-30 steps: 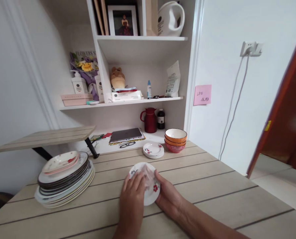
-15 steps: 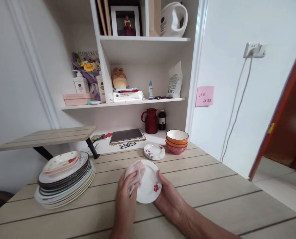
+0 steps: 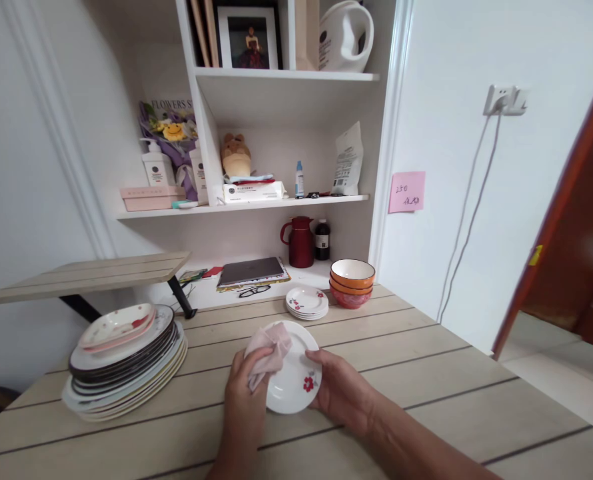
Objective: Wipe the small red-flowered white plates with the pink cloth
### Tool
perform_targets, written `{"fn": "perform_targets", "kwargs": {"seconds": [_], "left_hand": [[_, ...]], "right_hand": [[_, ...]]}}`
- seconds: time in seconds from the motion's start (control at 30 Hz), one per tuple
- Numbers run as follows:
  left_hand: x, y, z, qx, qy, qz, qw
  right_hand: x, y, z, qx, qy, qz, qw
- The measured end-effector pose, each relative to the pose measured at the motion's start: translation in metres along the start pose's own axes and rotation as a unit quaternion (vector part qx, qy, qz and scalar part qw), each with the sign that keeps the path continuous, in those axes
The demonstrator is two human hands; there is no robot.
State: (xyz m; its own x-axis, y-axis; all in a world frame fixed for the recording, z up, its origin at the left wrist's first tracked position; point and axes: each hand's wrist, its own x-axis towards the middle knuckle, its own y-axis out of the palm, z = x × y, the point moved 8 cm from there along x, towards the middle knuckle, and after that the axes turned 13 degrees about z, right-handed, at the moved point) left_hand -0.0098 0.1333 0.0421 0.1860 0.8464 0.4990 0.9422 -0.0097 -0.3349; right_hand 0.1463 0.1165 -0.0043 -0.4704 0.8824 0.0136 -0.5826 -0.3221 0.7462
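A small white plate (image 3: pixel 289 383) with a red flower is held tilted above the wooden table. My right hand (image 3: pixel 339 387) grips its right edge, thumb on the face and fingers underneath. My left hand (image 3: pixel 246 383) is closed on a pale pink cloth (image 3: pixel 271 350), which lies against the plate's upper left part. Some of the left fingers are hidden behind the cloth and plate. Just beyond the plate sits a stack of small flowered plates (image 3: pixel 306 302). Beside that stack are several nested bowls (image 3: pixel 352 283), orange above and red at the bottom.
At the left stands a tall stack of larger plates (image 3: pixel 126 373) topped by square dishes, under a raised wooden shelf (image 3: pixel 86 273). A laptop (image 3: pixel 251 270), glasses (image 3: pixel 254 291) and a dark red jug (image 3: pixel 300 243) are at the back, below the white shelves (image 3: pixel 286 77).
The view has shifted slightly. My right thumb has moved a little further onto the plate's face, and the cloth has shifted slightly at the upper left. Both hands keep their hold.
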Motion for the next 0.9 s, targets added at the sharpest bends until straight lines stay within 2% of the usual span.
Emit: {"fn": "perform_targets", "kwargs": {"seconds": [0.13,0.3,0.47,0.53,0.63,0.73,0.8,0.9], "left_hand": [[-0.001,0.004,-0.008,-0.003,0.026,0.016,1.000],[-0.002,0.005,-0.015,-0.023,0.042,0.022,0.999],[0.002,0.013,-0.017,-0.010,0.042,0.136,0.990],[0.003,0.013,-0.014,-0.009,0.037,0.150,0.988],[0.002,0.011,-0.005,0.017,0.044,0.138,0.989],[0.001,0.010,-0.001,0.126,0.093,0.103,0.982],[-0.001,0.009,-0.005,0.233,0.141,0.050,0.961],[-0.006,0.015,-0.017,0.372,0.197,-0.021,0.907]], "right_hand": [[-0.007,0.004,0.007,-0.006,0.036,0.026,0.999],[-0.010,0.009,0.012,-0.021,0.038,0.046,0.998],[-0.012,0.022,0.017,-0.044,0.015,0.075,0.996],[-0.012,0.022,0.015,-0.068,0.024,0.070,0.995],[-0.009,0.014,0.007,-0.080,0.036,0.043,0.995],[-0.003,0.007,-0.004,-0.057,0.011,0.023,0.998],[0.001,0.004,-0.011,-0.025,-0.006,0.006,1.000],[0.004,0.001,-0.013,0.034,-0.036,-0.022,0.999]]}}
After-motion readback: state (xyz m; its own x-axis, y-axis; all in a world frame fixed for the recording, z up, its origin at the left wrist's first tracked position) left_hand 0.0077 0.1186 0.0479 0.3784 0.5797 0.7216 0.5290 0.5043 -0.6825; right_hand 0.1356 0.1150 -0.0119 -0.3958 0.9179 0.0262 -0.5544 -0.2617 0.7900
